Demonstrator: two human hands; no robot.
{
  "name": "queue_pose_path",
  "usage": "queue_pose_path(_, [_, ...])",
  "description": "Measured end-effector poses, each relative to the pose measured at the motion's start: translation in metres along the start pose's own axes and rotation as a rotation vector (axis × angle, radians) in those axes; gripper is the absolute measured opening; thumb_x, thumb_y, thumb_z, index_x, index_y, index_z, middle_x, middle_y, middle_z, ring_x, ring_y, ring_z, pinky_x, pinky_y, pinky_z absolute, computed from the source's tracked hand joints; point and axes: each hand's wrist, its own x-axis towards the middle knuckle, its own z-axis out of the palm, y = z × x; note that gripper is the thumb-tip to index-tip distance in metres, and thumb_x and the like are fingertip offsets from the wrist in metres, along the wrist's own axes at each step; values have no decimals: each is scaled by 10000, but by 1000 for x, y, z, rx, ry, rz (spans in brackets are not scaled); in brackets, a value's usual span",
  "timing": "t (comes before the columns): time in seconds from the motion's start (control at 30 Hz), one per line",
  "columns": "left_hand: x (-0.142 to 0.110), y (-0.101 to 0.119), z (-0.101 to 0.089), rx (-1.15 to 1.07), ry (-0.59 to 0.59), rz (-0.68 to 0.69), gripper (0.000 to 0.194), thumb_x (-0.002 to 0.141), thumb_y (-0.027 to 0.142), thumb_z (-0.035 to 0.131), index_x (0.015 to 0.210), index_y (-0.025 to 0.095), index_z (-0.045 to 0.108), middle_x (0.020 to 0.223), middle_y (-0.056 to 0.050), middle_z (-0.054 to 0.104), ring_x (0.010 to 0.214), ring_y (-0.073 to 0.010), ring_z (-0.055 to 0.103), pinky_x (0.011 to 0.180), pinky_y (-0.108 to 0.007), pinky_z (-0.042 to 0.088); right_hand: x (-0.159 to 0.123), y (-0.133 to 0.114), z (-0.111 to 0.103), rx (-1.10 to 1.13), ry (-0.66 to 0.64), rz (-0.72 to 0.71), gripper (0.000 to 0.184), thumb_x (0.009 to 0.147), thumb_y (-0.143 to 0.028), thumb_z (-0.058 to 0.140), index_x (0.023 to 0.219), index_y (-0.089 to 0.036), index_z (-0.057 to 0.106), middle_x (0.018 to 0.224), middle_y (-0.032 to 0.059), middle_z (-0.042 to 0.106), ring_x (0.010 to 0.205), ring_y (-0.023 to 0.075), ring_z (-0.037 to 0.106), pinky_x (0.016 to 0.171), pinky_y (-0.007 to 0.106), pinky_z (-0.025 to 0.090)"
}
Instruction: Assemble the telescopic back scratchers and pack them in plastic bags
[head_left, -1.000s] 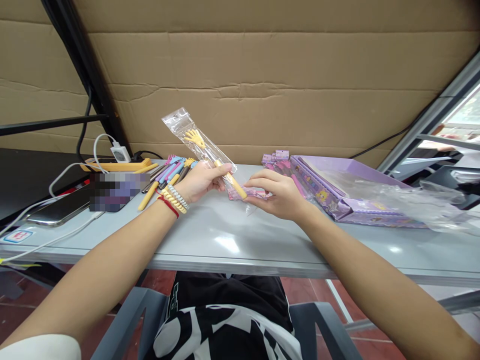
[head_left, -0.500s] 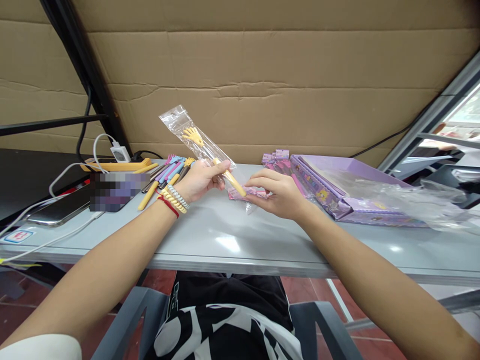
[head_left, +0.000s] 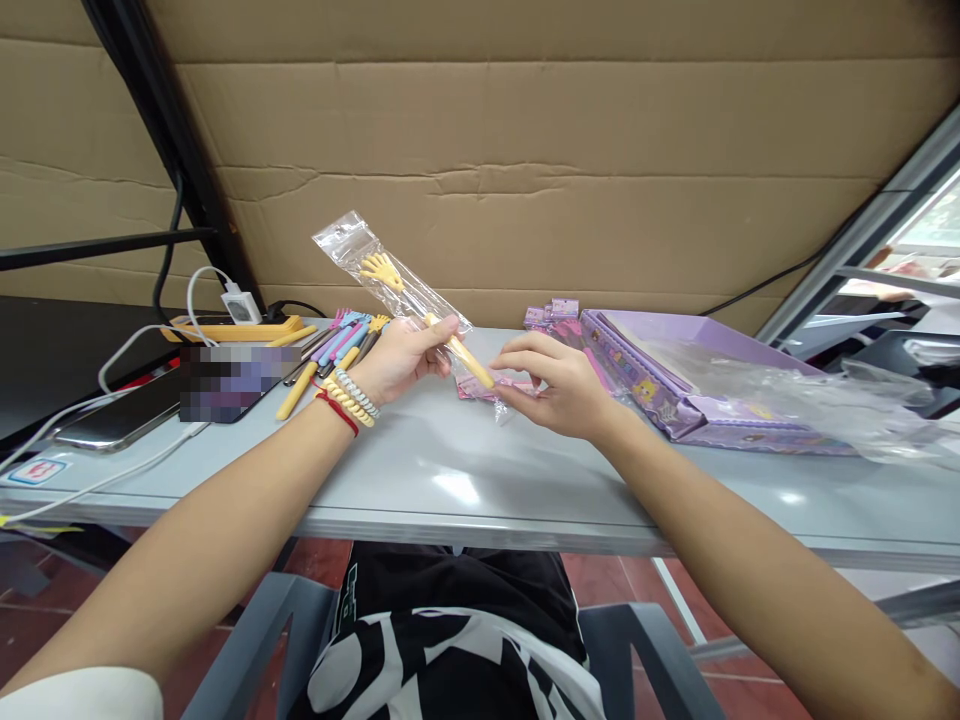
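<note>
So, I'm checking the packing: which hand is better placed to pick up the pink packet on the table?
Right hand: its fingertips are at the pink packet; the left hand holds the bagged yellow stick.

I see an evenly lit, fairly bright scene from the head camera. Soft overhead light leaves two pale glare patches on the grey worktop [head_left: 450,487], one near the middle and a smaller one to the right. Daylight blows out the window [head_left: 930,225] at far right. The clear plastic bag [head_left: 390,275] catches small glints. Shadows under the forearms are faint and diffuse. Focus is sharp at centre; wide-angle distortion stretches the arms at the near corners. A pixelated block [head_left: 238,380] masks something at left.
</note>
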Motion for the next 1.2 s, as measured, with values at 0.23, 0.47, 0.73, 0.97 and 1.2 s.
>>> queue_pose_path(0.23, [0, 1, 1, -8, 6, 10, 395, 659, 443, 821, 750, 102, 642, 620, -15, 636, 472, -78, 552, 457, -205, 448, 1, -1, -1, -11, -12, 8, 134, 874, -282, 617, 972, -211, 675, 927, 70, 650, 833, 158, 631, 669, 270, 535])
queue_pose_path(0.47, [1, 0, -1, -10, 6, 12, 424, 639, 462, 829, 745, 94, 646, 619, -16, 636, 462, -79, 551, 456, -207, 451, 0, 0, -1, -1, -8, -6, 120, 864, -228, 617, 967, -198, 671, 924, 70, 654, 824, 156, 633, 674, 273, 538])
queue_pose_path(0.73, [0, -1, 0, -31, -8, -3, 430, 614, 448, 848, 760, 95, 649, 611, -23, 643, 472, -88, 560, 459, -208, 455, -1, 1, -1, -18, -1, 13, 131, 871, -248, 610, 982, -207, 666, 929, 72, 661, 823, 156, 636, 643, 266, 538])
queue_pose_path(0.97, [-1, 0, 1, -26, -10, -15, 392, 654, 424, 830, 760, 95, 647, 618, -22, 640, 469, -80, 557, 473, -208, 458, -1, 2, 0, -12, 20, 32, 167, 856, -255, 626, 1015, -212, 654, 937, 72, 659, 820, 159, 634, 653, 271, 546])
queue_pose_path(1.2, [-1, 0, 1, -34, -3, -17, 411, 631, 436, 841, 749, 90, 653, 608, -27, 639, 478, -87, 560, 476, -210, 469, -2, 3, 1, -25, 57, 27, 185, 841, -251, 648, 1021, -207, 657, 917, 67, 652, 778, 151, 628, 662, 278, 547])
